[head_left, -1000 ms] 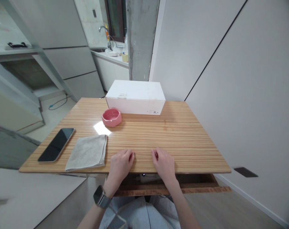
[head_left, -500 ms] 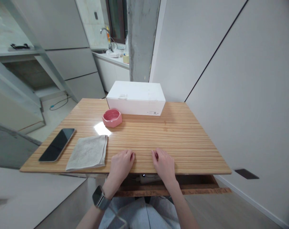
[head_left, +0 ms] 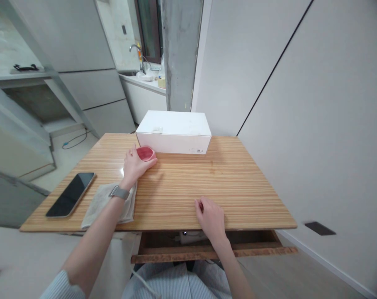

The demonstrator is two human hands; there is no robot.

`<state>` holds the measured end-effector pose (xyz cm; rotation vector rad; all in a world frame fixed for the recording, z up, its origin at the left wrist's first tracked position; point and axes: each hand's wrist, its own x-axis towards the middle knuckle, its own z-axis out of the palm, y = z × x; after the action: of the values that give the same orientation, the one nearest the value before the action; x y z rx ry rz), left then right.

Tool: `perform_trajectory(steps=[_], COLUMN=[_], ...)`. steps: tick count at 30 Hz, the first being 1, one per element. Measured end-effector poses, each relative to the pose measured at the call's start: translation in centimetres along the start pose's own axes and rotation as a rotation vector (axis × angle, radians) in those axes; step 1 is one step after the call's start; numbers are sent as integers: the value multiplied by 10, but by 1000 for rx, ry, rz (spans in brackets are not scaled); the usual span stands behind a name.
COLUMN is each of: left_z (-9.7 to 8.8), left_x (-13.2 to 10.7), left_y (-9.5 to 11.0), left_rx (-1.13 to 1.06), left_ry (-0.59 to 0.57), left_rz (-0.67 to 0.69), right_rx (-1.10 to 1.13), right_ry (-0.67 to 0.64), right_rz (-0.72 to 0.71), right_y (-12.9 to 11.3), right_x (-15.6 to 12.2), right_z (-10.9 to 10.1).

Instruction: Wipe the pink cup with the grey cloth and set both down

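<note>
— Left hand?
— Left hand (head_left: 135, 163) curled round the pink bowl (head_left: 145, 153), just in front of the white box (head_left: 174, 132). Forearm crosses the grey cloth (head_left: 105, 201).
— Right hand?
— Right hand (head_left: 210, 216) palm down on the table (head_left: 238, 187) near its front edge, holding nothing. Phone (head_left: 70, 194) lies left of the cloth.

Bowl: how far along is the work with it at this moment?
Done: left hand is at the bowl, fingers round its near side. In hand: that grip, bowl sitting on the table beside the box. Left: no lift yet; right hand rests near the table edge.
</note>
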<state>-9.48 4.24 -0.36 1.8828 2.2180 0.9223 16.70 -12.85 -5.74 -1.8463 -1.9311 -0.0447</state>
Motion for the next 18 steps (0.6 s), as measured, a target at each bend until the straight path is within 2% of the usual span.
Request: perform_trajectory(steps=[2, 6, 10, 15, 18], left_z=[5, 4, 2, 15, 24], left_x=[5, 5, -1, -16, -27], left_y=[-2, 2, 13, 47, 73], left_rx=[-23, -23, -134, -376, -400], left_ry=[-37, 14, 2, -120, -187], left_rz=[-32, -66, 23, 158, 206], right_rx=[-2, 0, 1, -4, -11], right_ry=[9, 6, -5, 10, 18], right_rz=[-4, 3, 14, 11, 8], right_y=[0, -1, -2, -1, -1], right_x=[0, 0, 0, 0, 0], right_z=[0, 0, 1, 1, 1])
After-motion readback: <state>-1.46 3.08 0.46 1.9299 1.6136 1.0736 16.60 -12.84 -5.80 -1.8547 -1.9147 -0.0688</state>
